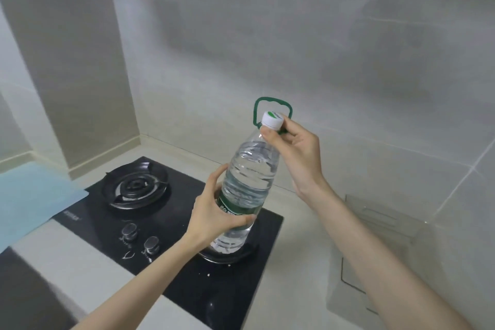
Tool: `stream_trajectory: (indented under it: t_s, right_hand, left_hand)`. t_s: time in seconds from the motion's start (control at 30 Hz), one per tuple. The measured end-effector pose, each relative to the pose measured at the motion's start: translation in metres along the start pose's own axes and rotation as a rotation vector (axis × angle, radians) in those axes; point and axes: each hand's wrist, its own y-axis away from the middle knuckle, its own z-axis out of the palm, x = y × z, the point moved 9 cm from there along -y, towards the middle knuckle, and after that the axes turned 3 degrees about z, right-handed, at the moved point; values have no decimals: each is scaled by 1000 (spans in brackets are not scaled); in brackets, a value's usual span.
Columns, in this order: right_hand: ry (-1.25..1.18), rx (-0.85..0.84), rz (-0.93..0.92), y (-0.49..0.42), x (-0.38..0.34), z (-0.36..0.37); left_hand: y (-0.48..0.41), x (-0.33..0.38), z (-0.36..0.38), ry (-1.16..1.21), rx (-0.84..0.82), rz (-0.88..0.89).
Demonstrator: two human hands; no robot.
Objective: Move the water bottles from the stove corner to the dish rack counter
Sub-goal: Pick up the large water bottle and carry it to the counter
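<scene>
Clear plastic water bottle (247, 187): your left hand (214, 218) grips its body, right hand (293, 146) pinches its neck, steadying the heavy carry.

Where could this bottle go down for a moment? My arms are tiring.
Bare counter lies right of the stove, toward the wall. A second bare strip runs in front of the knobs. The stove is crowded with burners; the blue sheet covers the left.

Pale counter (88, 270) carrying a black stove (171, 222) (set flush) and a blue sheet (34, 195), which is overlapping the stove's left edge.
</scene>
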Motion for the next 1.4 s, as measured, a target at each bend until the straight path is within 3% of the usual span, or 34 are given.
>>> stream_trajectory:
  t_s: [0.33,0.67,0.93,1.4]
  right_hand:
    - [-70,-198,9,6,-2,154]
    - [-179,-354,30,30,7,389]
    - [-230,-571,17,65,6,588]
    - [-410,-968,-1,128,15,884]
  left_hand:
    - [34,-24,-143,-40,194,-36]
    - [89,-58,-362,-104,389,-38]
    - [156,-93,-540,-178,623,-129]
    - [259,-138,-775,-317,1002,-236]
